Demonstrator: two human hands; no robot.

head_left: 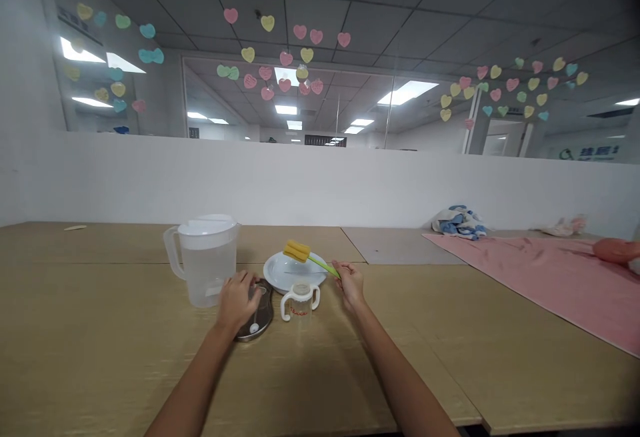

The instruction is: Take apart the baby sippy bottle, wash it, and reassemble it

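Note:
My right hand (pixel 351 284) pinches the green handle of a bottle brush with a yellow sponge head (pixel 297 251), which it holds out over a white plate (pixel 283 272). My left hand (pixel 239 300) is curled over the upper end of a dark oval object with a small white knob (pixel 256 322). Between my hands, in front of the plate, stands a clear two-handled baby cup (pixel 300 304). A clear plastic pitcher with a white lid (pixel 206 265) stands to the left, holding water.
All of this stands on a light wooden table (pixel 100 330) with seams across it. A low white wall runs behind it. To the right lie a pink mat (pixel 515 270), a crumpled blue-and-white cloth (pixel 459 222) and a rounded peach-coloured object (pixel 616 250).

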